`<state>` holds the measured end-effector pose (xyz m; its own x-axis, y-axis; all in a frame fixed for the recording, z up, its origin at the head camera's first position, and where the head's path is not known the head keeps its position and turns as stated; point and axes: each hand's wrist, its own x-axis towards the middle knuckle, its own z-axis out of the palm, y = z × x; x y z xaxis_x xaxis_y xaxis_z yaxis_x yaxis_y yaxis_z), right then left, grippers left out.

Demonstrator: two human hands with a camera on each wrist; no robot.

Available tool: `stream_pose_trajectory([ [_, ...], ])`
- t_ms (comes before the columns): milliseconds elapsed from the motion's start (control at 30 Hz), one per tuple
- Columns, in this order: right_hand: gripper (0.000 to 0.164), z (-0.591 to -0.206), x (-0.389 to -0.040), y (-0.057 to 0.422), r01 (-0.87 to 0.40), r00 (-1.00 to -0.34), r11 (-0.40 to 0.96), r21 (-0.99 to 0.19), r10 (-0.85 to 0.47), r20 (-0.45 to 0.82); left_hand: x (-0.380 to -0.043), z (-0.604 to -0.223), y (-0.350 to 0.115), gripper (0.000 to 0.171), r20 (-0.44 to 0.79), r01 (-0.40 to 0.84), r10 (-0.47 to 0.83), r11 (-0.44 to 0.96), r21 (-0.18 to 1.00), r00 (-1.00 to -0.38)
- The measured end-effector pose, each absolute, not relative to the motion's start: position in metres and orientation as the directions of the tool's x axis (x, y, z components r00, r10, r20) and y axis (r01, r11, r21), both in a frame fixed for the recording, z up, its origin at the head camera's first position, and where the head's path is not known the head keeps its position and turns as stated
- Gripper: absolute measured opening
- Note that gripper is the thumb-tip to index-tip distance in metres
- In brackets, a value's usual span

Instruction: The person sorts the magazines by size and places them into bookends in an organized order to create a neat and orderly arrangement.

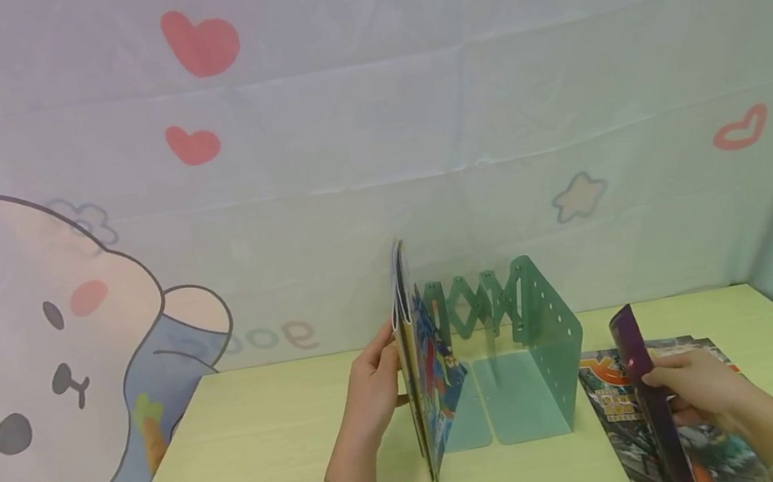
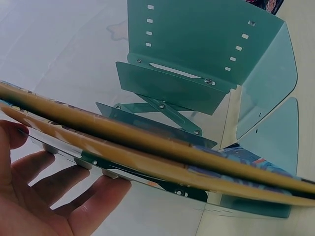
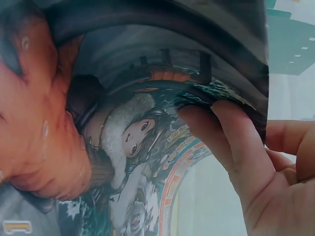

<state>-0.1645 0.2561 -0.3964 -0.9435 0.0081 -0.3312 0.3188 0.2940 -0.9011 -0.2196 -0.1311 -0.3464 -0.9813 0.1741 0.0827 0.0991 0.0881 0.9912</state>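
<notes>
A teal metal expanding bookend (image 1: 525, 396) stands mid-table. Several thin magazines (image 1: 410, 355) stand upright at its left end, spines and edges toward me. The left hand (image 1: 375, 377) lies along their outer left side; in the left wrist view its fingertips (image 2: 115, 183) press against the glossy outer cover. Over on the right, the right hand (image 1: 706, 388) pinches a dark purple magazine (image 1: 638, 370) near its edge, thumb on one side and fingers on the other. That magazine is held tilted on edge, and in the right wrist view its glossy illustrated cover (image 3: 49, 128) fills much of the picture.
Flat on the pale yellow-green table (image 1: 255, 464), another magazine (image 1: 620, 423) with a dark, colourful cover lies under the right hand, right of the bookend. A printed cloth (image 1: 356, 145) with hearts and a cartoon bear hangs behind the table.
</notes>
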Motion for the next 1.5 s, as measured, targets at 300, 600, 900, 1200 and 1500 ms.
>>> stream_pose_trajectory([
  [300, 0.053, -0.394, -0.158, 0.253, 0.295, -0.953, 0.294, -0.909, 0.028, -0.301, -0.221, -0.349, -0.132, 0.044, 0.087, 0.103, 0.184, 0.079, 0.991, -0.979],
  [600, 0.053, -0.391, -0.150, 0.250, 0.230, -0.973, 0.288, -0.930, 0.032, -0.230, -0.220, -0.347, -0.132, 0.043, 0.091, 0.110, 0.177, 0.101, 0.989, -0.980],
  [900, 0.054, -0.381, -0.144, 0.247, 0.225, -0.974, 0.306, -0.925, 0.071, -0.214, -0.220, -0.347, -0.133, 0.044, 0.095, 0.116, 0.184, 0.108, 0.987, -0.978],
  [1200, 0.051, -0.372, -0.136, 0.244, 0.178, -0.983, 0.292, -0.940, 0.099, -0.156, -0.221, -0.347, -0.135, 0.043, 0.086, 0.111, 0.193, 0.124, 0.986, -0.977],
  [1500, 0.052, -0.360, -0.129, 0.242, 0.165, -0.983, 0.328, -0.930, 0.137, -0.126, -0.221, -0.346, -0.136, 0.043, 0.100, 0.137, 0.196, 0.183, 0.974, -0.976],
])
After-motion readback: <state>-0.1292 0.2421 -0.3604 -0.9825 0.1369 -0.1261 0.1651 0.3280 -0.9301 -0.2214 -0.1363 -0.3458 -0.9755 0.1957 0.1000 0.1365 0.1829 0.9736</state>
